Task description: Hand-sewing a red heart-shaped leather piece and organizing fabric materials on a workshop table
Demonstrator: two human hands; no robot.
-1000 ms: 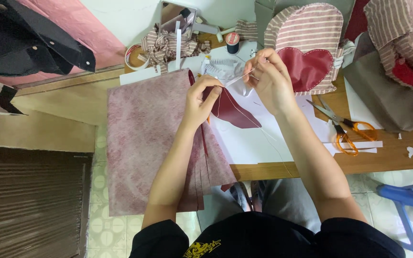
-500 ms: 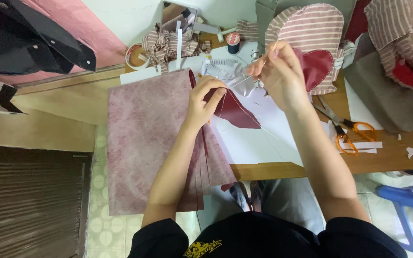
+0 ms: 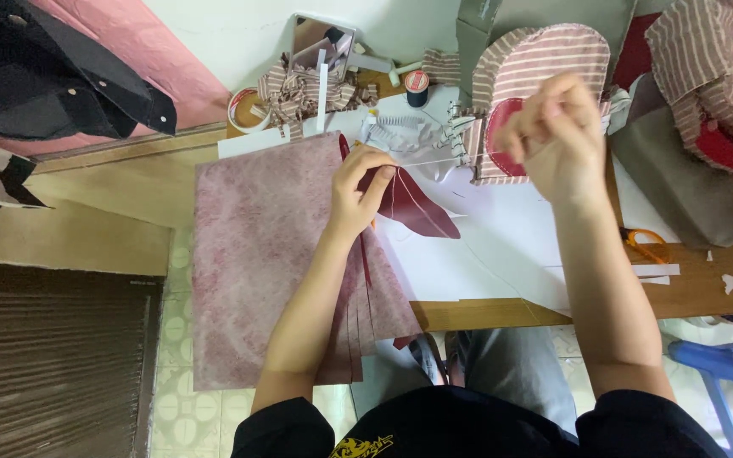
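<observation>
My left hand (image 3: pixel 360 188) pinches the upper edge of a dark red leather piece (image 3: pixel 413 203) that lies partly on a mottled pink fabric sheet (image 3: pixel 265 246). My right hand (image 3: pixel 553 136) is raised to the right, fingers pinched together on a thin white thread (image 3: pixel 434 161) that runs taut back to the leather piece. I cannot make out a needle. Behind my right hand lies a striped, rounded fabric piece (image 3: pixel 536 64) with a red panel.
Orange-handled scissors (image 3: pixel 648 246) lie on the wooden table at the right. A thread spool (image 3: pixel 416 85), a tape roll (image 3: pixel 246 108) and striped fabric scraps (image 3: pixel 294 89) sit at the back. White paper (image 3: pixel 502 246) covers the middle. A blue stool (image 3: pixel 723 365) stands at lower right.
My right hand has drawn away to the right and upward from the leather piece, pulling the thread out long. My left hand has stayed on the leather.
</observation>
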